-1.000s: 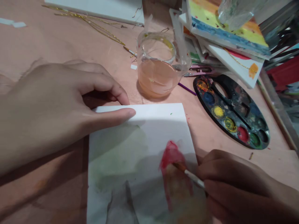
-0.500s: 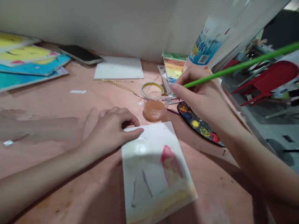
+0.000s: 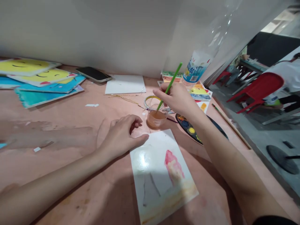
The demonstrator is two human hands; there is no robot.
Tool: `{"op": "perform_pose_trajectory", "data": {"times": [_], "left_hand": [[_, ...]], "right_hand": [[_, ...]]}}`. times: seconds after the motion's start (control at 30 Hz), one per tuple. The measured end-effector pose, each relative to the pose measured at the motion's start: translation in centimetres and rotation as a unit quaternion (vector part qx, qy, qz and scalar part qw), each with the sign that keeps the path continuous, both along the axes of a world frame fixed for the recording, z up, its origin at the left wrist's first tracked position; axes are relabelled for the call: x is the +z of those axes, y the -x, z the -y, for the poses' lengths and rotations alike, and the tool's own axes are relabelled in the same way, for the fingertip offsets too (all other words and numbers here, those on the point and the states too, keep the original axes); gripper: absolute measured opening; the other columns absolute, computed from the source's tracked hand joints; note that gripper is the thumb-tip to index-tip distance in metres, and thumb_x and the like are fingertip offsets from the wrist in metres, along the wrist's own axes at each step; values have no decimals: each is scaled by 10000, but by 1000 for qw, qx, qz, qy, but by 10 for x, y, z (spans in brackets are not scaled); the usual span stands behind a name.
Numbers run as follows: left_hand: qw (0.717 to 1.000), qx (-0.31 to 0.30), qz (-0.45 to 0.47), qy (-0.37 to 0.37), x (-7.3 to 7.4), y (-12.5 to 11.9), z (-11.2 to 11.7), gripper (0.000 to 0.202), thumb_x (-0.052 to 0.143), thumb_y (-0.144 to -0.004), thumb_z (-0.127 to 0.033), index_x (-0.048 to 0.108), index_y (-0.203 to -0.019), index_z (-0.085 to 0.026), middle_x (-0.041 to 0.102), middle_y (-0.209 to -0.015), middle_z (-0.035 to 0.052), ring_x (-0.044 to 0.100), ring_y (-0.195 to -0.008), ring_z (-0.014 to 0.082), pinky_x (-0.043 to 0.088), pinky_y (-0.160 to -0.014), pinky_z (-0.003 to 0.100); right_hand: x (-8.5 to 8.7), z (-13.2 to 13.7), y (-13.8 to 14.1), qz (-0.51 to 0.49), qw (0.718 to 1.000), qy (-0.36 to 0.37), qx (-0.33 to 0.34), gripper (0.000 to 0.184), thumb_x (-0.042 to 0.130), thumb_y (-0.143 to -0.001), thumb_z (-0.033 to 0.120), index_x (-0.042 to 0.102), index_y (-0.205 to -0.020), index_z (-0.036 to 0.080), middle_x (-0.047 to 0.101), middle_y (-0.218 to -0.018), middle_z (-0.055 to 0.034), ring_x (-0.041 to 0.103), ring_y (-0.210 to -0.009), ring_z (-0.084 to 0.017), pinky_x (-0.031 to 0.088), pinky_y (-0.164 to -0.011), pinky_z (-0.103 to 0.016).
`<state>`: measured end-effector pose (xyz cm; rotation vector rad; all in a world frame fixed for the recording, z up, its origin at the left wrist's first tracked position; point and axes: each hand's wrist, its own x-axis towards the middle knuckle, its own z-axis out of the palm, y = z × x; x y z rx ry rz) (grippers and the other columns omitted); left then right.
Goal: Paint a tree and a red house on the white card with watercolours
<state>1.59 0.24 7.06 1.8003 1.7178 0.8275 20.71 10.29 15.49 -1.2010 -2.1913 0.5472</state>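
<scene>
A small white canvas with a red and yellow painted shape lies on the pink table. My left hand rests on its upper left corner, fingers curled, the thumb pressing the edge. My right hand pinches a green paintbrush and holds its tip down in a clear cup of orange-tinted water. A dark round paint palette sits just right of the cup, partly hidden by my right forearm.
A water bottle and a stack of painted canvases stand behind my right hand. A phone, a blank canvas and yellow smiley paintings lie at the back left. Red chairs stand off the table's right edge.
My right hand lifted the brush from the canvas's red patch and carried it to the water cup. The camera pulled back and up. My left hand stayed on the canvas corner.
</scene>
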Motion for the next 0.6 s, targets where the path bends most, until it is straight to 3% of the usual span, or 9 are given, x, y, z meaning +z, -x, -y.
{"op": "perform_pose_trajectory", "data": {"times": [0.13,0.27,0.33,0.47,0.6], "left_hand": [[996,37,73,-40,-2,-10,-6,599,751,-770,-539,591,-1252,-222,673,-1310,124,701,-1092,300,588,-941,473],[991,15,120,-61,-1,-29,-27,799,850,-733,-514,524,-1408,-237,592,-1516,140,663,-1275,315,569,-1071,483],[989,-8,133,-57,1,-37,-39,832,899,-692,-474,547,-1408,-237,621,-1501,126,667,-1286,319,561,-1094,477],[988,-58,138,-23,0,-43,-54,678,943,-650,-417,672,-1243,-232,755,-1299,80,714,-1220,327,576,-1058,456],[987,-54,149,-10,-3,-42,-56,686,933,-646,-407,669,-1249,-214,766,-1320,99,708,-1255,339,552,-1096,475]], "right_hand": [[3,-3,1,18,1000,-4,25,528,632,-1020,189,377,-561,246,404,-524,49,440,-575,-155,255,-632,-330],[-1,-6,-5,9,999,-4,48,457,601,-1027,218,425,-605,241,467,-556,45,465,-595,-154,290,-630,-313],[-4,-7,-9,6,999,-6,52,433,588,-1032,238,449,-622,239,491,-573,40,478,-605,-157,300,-632,-311],[-8,-9,-14,3,998,1,70,396,597,-1034,266,490,-654,238,516,-598,36,504,-614,-162,317,-623,-305],[-4,-9,-12,3,997,-13,77,453,615,-1025,213,409,-623,244,438,-591,47,449,-614,-153,301,-633,-307]]}}
